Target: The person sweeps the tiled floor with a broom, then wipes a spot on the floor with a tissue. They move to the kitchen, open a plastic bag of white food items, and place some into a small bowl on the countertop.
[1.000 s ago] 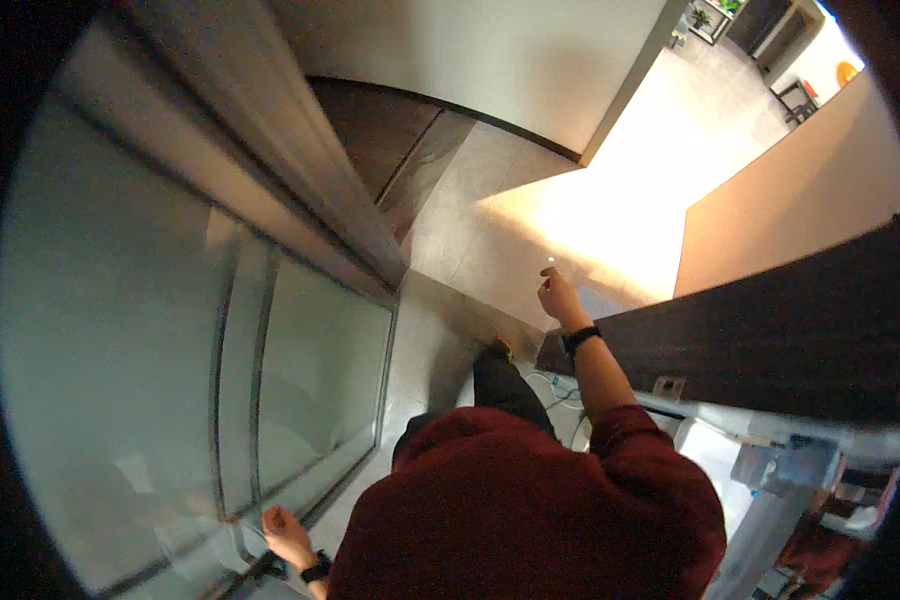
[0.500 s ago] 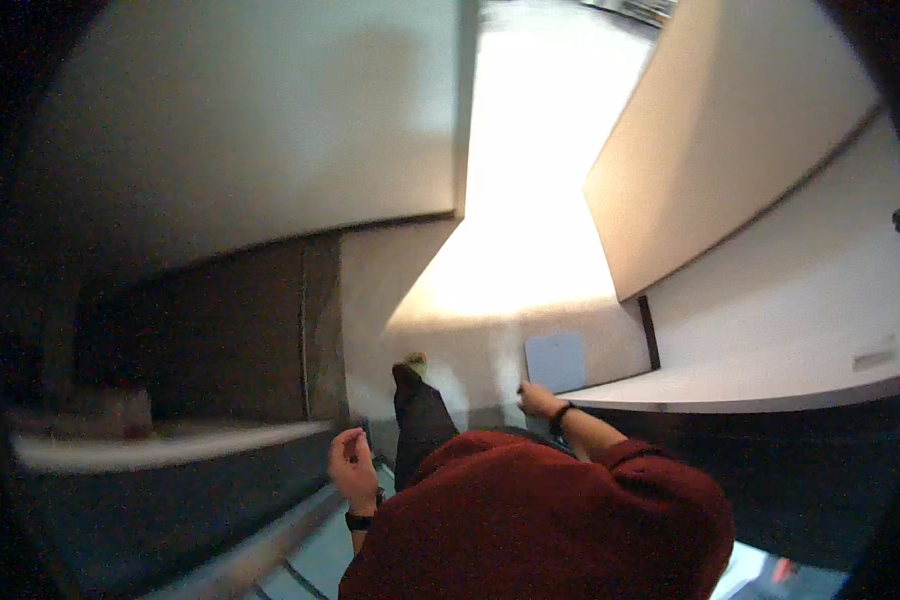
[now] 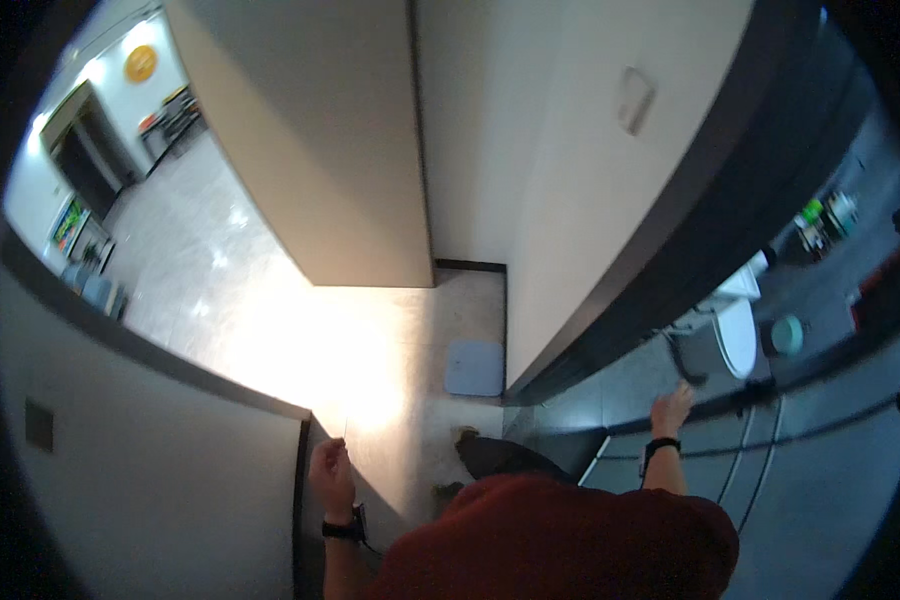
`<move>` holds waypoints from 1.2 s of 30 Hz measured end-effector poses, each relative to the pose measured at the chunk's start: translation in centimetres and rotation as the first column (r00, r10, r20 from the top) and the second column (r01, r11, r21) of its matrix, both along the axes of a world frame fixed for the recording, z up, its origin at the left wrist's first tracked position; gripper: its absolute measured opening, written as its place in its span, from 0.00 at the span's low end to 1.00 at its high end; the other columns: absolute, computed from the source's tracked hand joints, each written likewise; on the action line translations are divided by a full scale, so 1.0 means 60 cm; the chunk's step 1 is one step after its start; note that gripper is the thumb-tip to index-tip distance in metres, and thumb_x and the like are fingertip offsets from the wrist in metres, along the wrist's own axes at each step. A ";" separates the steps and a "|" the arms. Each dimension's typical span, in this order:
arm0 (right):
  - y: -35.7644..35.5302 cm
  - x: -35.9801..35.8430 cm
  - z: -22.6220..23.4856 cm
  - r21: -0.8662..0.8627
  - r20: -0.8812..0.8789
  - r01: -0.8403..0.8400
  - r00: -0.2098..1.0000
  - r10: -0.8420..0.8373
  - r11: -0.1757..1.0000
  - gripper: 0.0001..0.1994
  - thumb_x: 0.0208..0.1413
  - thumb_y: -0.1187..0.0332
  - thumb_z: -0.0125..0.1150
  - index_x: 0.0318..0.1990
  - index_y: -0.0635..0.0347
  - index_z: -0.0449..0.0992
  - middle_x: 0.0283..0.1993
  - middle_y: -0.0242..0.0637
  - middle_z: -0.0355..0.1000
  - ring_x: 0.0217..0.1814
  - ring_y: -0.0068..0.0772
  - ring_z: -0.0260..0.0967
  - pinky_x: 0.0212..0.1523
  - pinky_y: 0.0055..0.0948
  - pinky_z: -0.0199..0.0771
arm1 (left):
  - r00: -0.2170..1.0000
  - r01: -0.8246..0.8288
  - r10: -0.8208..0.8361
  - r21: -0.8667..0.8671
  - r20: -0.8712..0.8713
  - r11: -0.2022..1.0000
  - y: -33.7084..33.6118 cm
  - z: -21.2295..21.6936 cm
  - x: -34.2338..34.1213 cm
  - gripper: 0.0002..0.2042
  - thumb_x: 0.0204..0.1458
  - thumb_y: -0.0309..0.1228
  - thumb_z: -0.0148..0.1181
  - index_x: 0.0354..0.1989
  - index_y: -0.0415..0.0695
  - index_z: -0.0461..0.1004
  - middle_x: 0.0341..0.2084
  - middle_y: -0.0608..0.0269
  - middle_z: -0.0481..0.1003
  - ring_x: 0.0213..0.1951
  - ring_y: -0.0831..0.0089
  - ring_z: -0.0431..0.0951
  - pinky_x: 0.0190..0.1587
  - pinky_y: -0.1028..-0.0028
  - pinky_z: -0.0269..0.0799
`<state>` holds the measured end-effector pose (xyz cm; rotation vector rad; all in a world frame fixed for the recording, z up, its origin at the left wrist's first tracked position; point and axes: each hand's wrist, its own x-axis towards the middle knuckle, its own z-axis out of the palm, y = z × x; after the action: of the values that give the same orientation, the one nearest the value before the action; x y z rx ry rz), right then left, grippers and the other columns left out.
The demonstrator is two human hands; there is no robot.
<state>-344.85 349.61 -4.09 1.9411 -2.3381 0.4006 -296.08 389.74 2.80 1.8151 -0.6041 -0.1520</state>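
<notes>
My left hand (image 3: 332, 472) hangs at my left side in front of a pale wall, its fingers loosely curled with nothing visible in them. A dark band (image 3: 345, 528) circles that wrist. My right hand (image 3: 673, 408) reaches out to the right at a dark-framed doorway, its fingers raised and somewhat apart. Nothing shows in its grasp. Beside its fingertips is a dark curved thing (image 3: 686, 360), too blurred to name; whether they touch it I cannot tell. The right wrist also carries a dark band (image 3: 662, 445).
Through the doorway on the right stand a white toilet (image 3: 736, 340) and a teal bin (image 3: 787, 335). A light grey square mat (image 3: 474, 368) lies on the floor by the wall corner. A beige wall block (image 3: 320, 150) rises ahead, with a bright hall floor (image 3: 195, 270) to its left.
My view has swung right, bringing the doorway and toilet into sight. My right hand has moved out from near the mat toward the doorway. The left hand stays low at my side.
</notes>
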 end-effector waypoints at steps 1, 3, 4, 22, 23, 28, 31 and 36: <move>-0.019 0.005 0.043 -0.130 -0.045 0.049 0.997 -0.056 0.990 0.23 0.52 0.72 0.58 0.56 0.60 0.61 0.57 0.45 0.59 0.60 0.49 0.56 0.60 0.45 0.59 | 0.999 0.050 -0.050 -0.039 0.005 0.998 -0.056 0.007 0.034 0.06 0.53 0.21 0.55 0.39 0.39 0.74 0.32 0.62 0.75 0.34 0.76 0.74 0.39 0.77 0.71; -0.034 -0.001 0.117 -0.184 -0.147 0.188 0.965 -0.216 0.965 0.26 0.53 0.69 0.58 0.59 0.59 0.58 0.60 0.45 0.57 0.63 0.47 0.53 0.61 0.45 0.58 | 0.986 0.160 -0.165 -0.124 -0.026 0.979 -0.154 0.034 0.073 0.07 0.53 0.20 0.55 0.40 0.39 0.74 0.32 0.64 0.75 0.34 0.77 0.73 0.38 0.79 0.70; -0.048 0.000 0.140 -0.234 -0.191 0.238 0.939 -0.285 0.943 0.28 0.54 0.68 0.58 0.61 0.58 0.56 0.61 0.44 0.56 0.64 0.47 0.52 0.62 0.46 0.57 | 0.973 0.221 -0.227 -0.115 -0.043 0.968 -0.213 0.049 0.095 0.08 0.53 0.20 0.55 0.41 0.39 0.74 0.33 0.63 0.75 0.35 0.78 0.73 0.38 0.79 0.70; -0.088 -0.001 0.208 -0.003 0.304 0.233 0.927 -0.221 0.972 0.15 0.64 0.63 0.45 0.50 0.64 0.70 0.43 0.52 0.73 0.48 0.54 0.66 0.47 0.51 0.65 | 0.208 0.977 -0.880 -0.123 0.427 0.172 -0.996 0.571 -0.129 0.40 0.60 0.56 0.34 0.69 0.37 0.33 0.69 0.46 0.34 0.71 0.56 0.34 0.70 0.59 0.33; -0.085 0.005 0.212 0.078 0.281 0.239 0.926 -0.251 0.968 0.16 0.65 0.62 0.45 0.52 0.64 0.70 0.45 0.53 0.72 0.49 0.55 0.66 0.48 0.52 0.65 | 0.185 0.983 -0.892 -0.082 0.411 0.166 -1.013 0.582 -0.151 0.42 0.58 0.61 0.30 0.69 0.39 0.31 0.70 0.49 0.31 0.71 0.58 0.32 0.70 0.58 0.33; -0.063 0.008 0.185 -0.022 0.209 0.265 0.944 -0.255 0.964 0.19 0.65 0.59 0.43 0.54 0.63 0.69 0.47 0.50 0.72 0.48 0.51 0.69 0.47 0.44 0.71 | 0.121 0.991 -0.891 -0.109 0.437 0.081 -1.041 0.573 -0.186 0.45 0.55 0.66 0.27 0.69 0.41 0.33 0.70 0.49 0.33 0.71 0.57 0.30 0.70 0.55 0.30; -0.035 -0.008 0.179 0.089 -0.258 0.048 0.966 -0.023 0.995 0.19 0.66 0.59 0.43 0.58 0.60 0.66 0.54 0.47 0.69 0.53 0.47 0.68 0.53 0.41 0.69 | 0.110 0.993 -0.894 -0.082 0.435 0.082 -1.024 0.515 -0.158 0.45 0.55 0.67 0.27 0.70 0.41 0.36 0.70 0.51 0.34 0.71 0.57 0.29 0.70 0.55 0.29; -0.042 0.009 0.196 0.264 -0.044 0.416 0.907 -0.420 0.870 0.22 0.65 0.58 0.44 0.63 0.54 0.62 0.62 0.43 0.62 0.60 0.40 0.63 0.59 0.41 0.64 | 0.045 0.996 -0.976 0.071 0.213 0.062 -0.911 0.329 -0.026 0.37 0.59 0.60 0.28 0.69 0.44 0.46 0.70 0.51 0.40 0.71 0.56 0.35 0.70 0.53 0.33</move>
<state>-344.32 347.07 7.69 1.4420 -2.8487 0.0634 -297.62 335.10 22.53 0.9237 -1.9845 -0.8863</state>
